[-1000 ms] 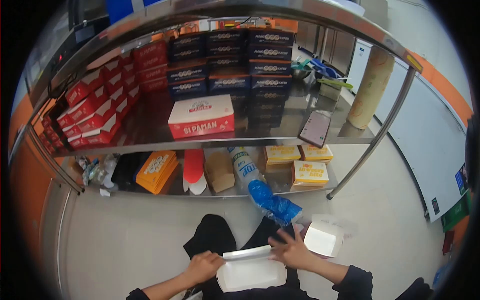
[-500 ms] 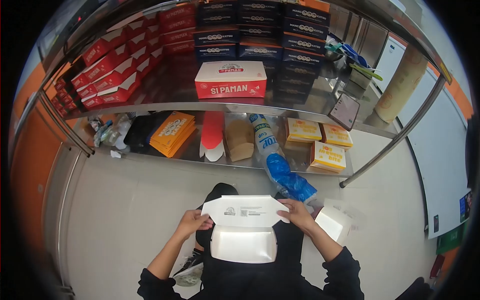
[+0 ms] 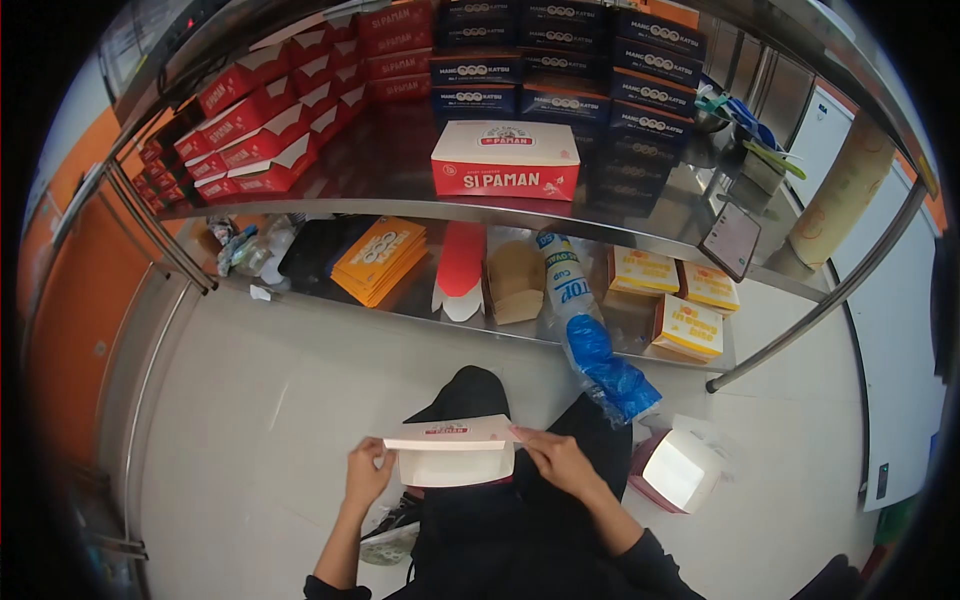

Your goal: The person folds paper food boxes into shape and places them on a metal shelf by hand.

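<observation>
The left hand (image 3: 369,472) is clamped on the left end of the raised lid of an open rectangular white card carton with red print (image 3: 455,467). The right hand (image 3: 555,460) has its fingers against the right end of the same lid; whether they pinch the card or only press on it cannot be told. The carton is on the lap, above the black trousers (image 3: 463,395), its pale interior partly in view below the lid.

On the floor, near the right knee, stands a second open carton, white inside and reddish outside (image 3: 683,470). Ahead is a stainless-steel bench (image 3: 370,206). At its front edge sits a closed red-and-white carton marked "SI PAMAN" (image 3: 505,170); behind it are stacked dark-blue cartons marked "MANG KATSU" (image 3: 562,104), with red cartons (image 3: 265,135) to the left. A dark-edged phone (image 3: 730,241) lies to the right. The lower shelf carries orange flat packs (image 3: 380,262) and yellow-and-white boxes (image 3: 690,328); a blue plastic-wrapped bundle (image 3: 610,370) overhangs its front edge.
</observation>
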### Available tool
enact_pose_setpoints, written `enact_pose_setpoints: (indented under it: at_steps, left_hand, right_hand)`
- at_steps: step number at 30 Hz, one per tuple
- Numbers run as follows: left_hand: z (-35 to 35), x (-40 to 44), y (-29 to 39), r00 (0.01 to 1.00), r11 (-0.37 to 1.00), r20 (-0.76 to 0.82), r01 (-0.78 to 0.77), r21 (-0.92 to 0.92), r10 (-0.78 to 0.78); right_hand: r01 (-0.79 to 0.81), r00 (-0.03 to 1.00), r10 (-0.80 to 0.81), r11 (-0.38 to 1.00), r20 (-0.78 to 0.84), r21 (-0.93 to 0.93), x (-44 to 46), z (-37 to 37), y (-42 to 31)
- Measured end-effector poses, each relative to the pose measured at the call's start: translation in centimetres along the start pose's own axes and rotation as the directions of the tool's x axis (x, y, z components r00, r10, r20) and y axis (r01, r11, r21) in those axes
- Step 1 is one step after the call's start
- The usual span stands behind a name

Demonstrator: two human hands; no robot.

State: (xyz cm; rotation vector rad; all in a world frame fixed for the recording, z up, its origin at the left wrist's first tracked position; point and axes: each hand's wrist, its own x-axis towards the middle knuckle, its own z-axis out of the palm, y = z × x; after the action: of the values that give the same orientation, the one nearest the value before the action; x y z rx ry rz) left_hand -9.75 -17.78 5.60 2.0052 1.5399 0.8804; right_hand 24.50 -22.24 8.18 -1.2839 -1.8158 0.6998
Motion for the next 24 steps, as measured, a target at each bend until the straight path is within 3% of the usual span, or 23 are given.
enact_pose_setpoints:
  at_steps: [1,3,5,7,10,14,17,19,20,21,22,23,24]
  left_hand:
    - [0.6,-0.9,-0.8,1.000,1.000,0.005,0.008,0.004,-0.008]
    - [1.7,-1.9,-1.2,0.934,0.884,0.151,0.355,-0.304,-0.323]
    - [1.0,-1.7,0.9,0.938,0.867,0.173,0.344,-0.361,-0.300]
    - [0.7,-1.5,1.3,0.893,0.743,0.257,0.449,-0.497,-0.368]
    - [0.1,-1.2,1.8,0.860,0.661,0.350,0.510,-0.551,-0.372]
    - [-0.3,-1.2,1.7,0.840,0.708,0.399,0.531,-0.466,-0.368]
    - [-0.7,-1.3,1.0,0.838,0.725,0.459,0.509,-0.464,-0.295]
    - [-0.7,-1.3,0.0,0.828,0.654,0.504,0.526,-0.544,-0.247]
    - [-0.8,-1.5,-0.4,0.828,0.654,0.501,0.527,-0.542,-0.252]
    - [-1.0,-1.1,-0.2,0.814,0.532,0.511,0.572,-0.625,-0.275]
    - [-1.1,-0.6,0.2,0.799,0.396,0.525,0.601,-0.695,-0.293]
    - [-1.1,-0.2,0.7,0.801,0.395,0.523,0.599,-0.697,-0.293]
    - [-1.4,0.4,1.9,0.724,0.408,0.537,0.689,-0.599,-0.433]
  right_hand:
    - [-0.048,0.998,0.050,0.997,-0.037,0.063,-0.4,0.9,-0.5]
    - [-0.228,0.968,0.245,0.947,-0.052,0.227,-1.0,2.2,-1.1]
    - [-0.261,0.951,0.301,0.905,-0.071,0.336,-0.9,3.2,-1.6]
    - [-0.282,0.931,0.354,0.853,-0.090,0.439,-1.0,3.3,-1.7]
    - [-0.365,0.916,0.402,0.825,0.005,0.432,-1.1,2.7,-1.8]
    - [-0.357,0.930,0.357,0.829,0.085,0.431,-1.3,2.5,-1.4]
    - [-0.389,0.918,0.375,0.785,0.129,0.482,-0.8,1.5,-2.3]
    - [-0.435,0.897,0.415,0.759,0.156,0.484,-0.8,1.2,-1.8]
    - [-0.439,0.895,0.401,0.716,0.195,0.542,-1.2,1.9,-0.3]
    - [-0.444,0.893,0.385,0.670,0.232,0.595,-1.1,2.1,0.6]
    - [-0.546,0.823,0.473,0.503,0.315,0.670,-1.0,2.1,1.3]
    - [-0.546,0.823,0.472,0.505,0.316,0.668,-1.0,2.2,1.8]
    - [-0.650,0.734,0.575,0.445,0.360,0.616,-0.5,1.9,1.4]
